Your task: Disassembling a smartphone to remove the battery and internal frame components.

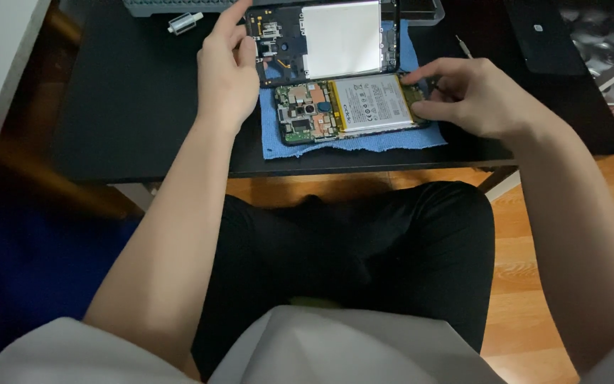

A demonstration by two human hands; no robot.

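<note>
An opened phone body [349, 108] lies on a blue cloth [282, 142], showing a circuit board at its left and a pale battery in the middle. Behind it lies a separated phone frame [321, 39] with a white panel. My left hand [225, 71] rests on the left edge of that frame, fingers curled loosely around it. My right hand [474, 96] presses its fingertips on the right end of the opened phone body, next to the battery.
The cloth sits on a black table [136, 99]. A small metal cylinder [184, 22] lies at the back left. A thin tool [464, 46] lies behind my right hand. A dark flat object [545, 35] lies at the back right. My legs are below the table edge.
</note>
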